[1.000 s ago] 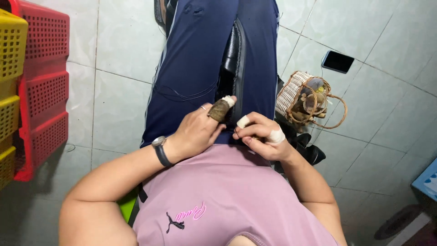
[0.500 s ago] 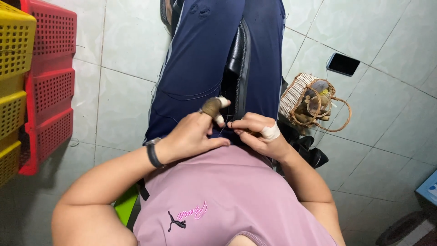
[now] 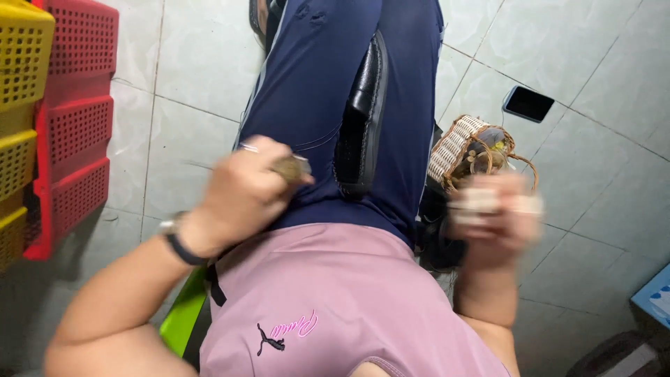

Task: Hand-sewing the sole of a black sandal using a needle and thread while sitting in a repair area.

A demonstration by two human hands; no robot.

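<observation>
A black leather shoe (image 3: 359,126) sits sole-edge up between my thighs, which are in navy trousers (image 3: 307,77). My left hand (image 3: 241,192) is curled in a fist just left of the shoe. It has a brown guard (image 3: 293,167) on one finger and a dark watch band (image 3: 180,246) at the wrist. My right hand (image 3: 495,216) is also curled, with white tape on its fingers. It hovers well right of the shoe, in front of a wicker basket (image 3: 453,143). Both hands are blurred, so I cannot make out anything thin held in them.
Red crates (image 3: 77,105) and yellow crates (image 3: 21,63) stand stacked at the left on the tiled floor. A dark phone (image 3: 528,103) lies on the tiles beyond the basket. A green seat edge (image 3: 185,311) shows under me. A blue object (image 3: 652,300) sits at the right edge.
The hands were together at the near end of the shoe. They have now pulled apart fast, the left hand leftward and the right hand far to the right.
</observation>
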